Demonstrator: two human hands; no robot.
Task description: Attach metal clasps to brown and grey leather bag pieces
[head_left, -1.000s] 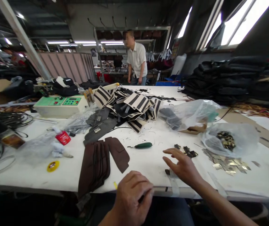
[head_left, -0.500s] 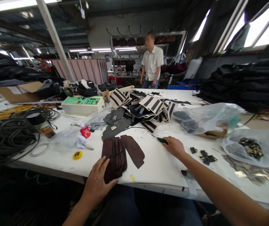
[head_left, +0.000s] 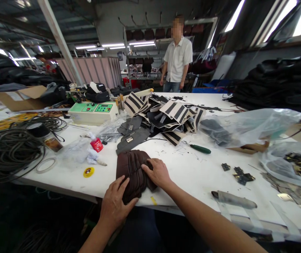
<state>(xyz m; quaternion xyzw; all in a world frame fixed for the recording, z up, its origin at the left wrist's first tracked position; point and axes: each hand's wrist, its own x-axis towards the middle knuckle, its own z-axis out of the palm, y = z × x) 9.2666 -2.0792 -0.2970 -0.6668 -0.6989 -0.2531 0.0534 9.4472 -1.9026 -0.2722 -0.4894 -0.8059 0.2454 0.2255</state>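
Note:
A fanned stack of dark brown leather pieces [head_left: 129, 172] lies near the table's front edge. My left hand [head_left: 116, 200] rests at the stack's lower left side, fingers spread and thumb along its front edge. On the stack's right, a single brown leather piece [head_left: 150, 182] lies against it, partly covered by my right hand [head_left: 158, 173]. The thumb and fingers of that hand are closed on this piece's edge. A green-handled tool [head_left: 200, 149] with a thin metal shaft lies loose on the table, its tip by the striped pieces.
Striped and black pieces [head_left: 174, 111] form a heap behind the stack, beside grey pieces [head_left: 136, 138]. Left are a red bottle [head_left: 96, 144], yellow tape roll [head_left: 88, 172] and coiled cord [head_left: 10, 153]. Right are metal clasps [head_left: 241, 175] and plastic bags [head_left: 248, 126]. A person [head_left: 178, 59] stands beyond.
My right hand has let go of the green-handled tool and moved left onto the single brown piece. That piece now sits closer against the stack. My left hand stays at the stack.

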